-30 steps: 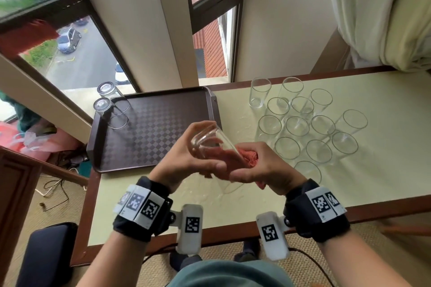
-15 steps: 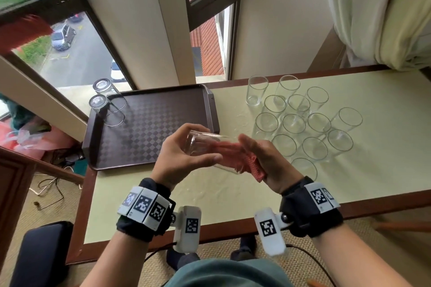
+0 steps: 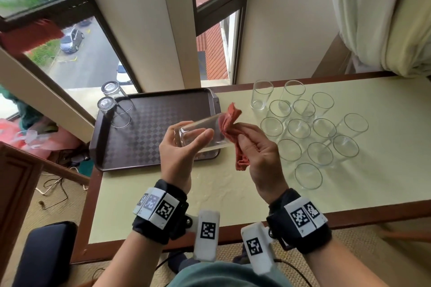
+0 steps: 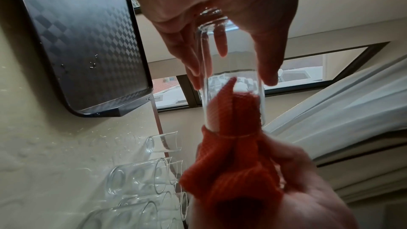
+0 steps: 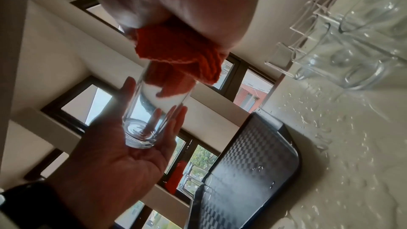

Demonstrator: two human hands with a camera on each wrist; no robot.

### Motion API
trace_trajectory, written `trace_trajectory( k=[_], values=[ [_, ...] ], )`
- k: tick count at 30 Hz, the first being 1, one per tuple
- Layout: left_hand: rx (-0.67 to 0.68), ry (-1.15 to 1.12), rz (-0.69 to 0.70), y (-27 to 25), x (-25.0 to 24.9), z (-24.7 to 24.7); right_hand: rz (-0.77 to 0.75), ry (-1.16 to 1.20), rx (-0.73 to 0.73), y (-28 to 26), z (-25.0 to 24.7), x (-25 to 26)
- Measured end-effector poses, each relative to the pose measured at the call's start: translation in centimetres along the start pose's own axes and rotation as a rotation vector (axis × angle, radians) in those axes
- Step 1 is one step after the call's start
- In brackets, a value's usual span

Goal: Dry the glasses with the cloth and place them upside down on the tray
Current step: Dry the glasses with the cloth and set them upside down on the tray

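Gripping the glass [image 3: 200, 133] between left fingers [image 3: 205, 134], your right fingers [image 3: 250, 129], mostly hidden, bunch the cloth [image 3: 229, 119] into its mouth.

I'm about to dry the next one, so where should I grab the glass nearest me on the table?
Grip the nearest glass round its wall from the near side. It stands mouth up with neighbours only behind it.
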State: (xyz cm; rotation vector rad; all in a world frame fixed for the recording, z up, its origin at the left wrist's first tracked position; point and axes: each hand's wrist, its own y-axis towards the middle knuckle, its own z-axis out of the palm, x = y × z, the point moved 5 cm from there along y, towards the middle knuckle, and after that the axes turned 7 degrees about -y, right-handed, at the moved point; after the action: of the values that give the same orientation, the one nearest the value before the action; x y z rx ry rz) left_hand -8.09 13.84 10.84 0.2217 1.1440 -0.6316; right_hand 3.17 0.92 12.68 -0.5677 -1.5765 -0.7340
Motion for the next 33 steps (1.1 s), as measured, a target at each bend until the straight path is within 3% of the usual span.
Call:
trace_trajectory(
  k=[5,10,14,17,23,26,29,33],
  values=[
    [0.037,0.049,0.005,-0.1,-0.2,0.2,0.083,-0.251,0.256,-0.3,0.0,-0.9],
    [0.052,0.066,-0.023,-0.1,0.4,-0.3,0.086,-0.179,0.353,-0.5,-0.8,-0.2],
    [0.072,0.06,-0.08,-0.2,0.5,-0.4,0.138,0.124,0.112,-0.2,-2.5,-0.5],
    [0.088,0.065,-0.111,-0.4,0.6,0.1,0.033,0.07,-0.036,-0.2,-2.6,-0.3],
    [0.056,0.013,-0.211,-1.1,0.5,0.5,0.028,0.042,0.202,-1.3,-1.1,0.6],
    [0.019,-0.026,-0.29,-1.4,0.7,0.1,-0.043,-0.154,0.31,-1.6,-0.4,1.6],
    [0.028,-0.051,-0.374,-1.8,0.9,0.2,-0.121,-0.341,0.252,-1.2,0.3,2.3],
    [0.03,-0.075,-0.384,-1.6,0.1,0.0,-0.195,-0.414,0.107,-0.7,0.4,2.8]
  ],
)
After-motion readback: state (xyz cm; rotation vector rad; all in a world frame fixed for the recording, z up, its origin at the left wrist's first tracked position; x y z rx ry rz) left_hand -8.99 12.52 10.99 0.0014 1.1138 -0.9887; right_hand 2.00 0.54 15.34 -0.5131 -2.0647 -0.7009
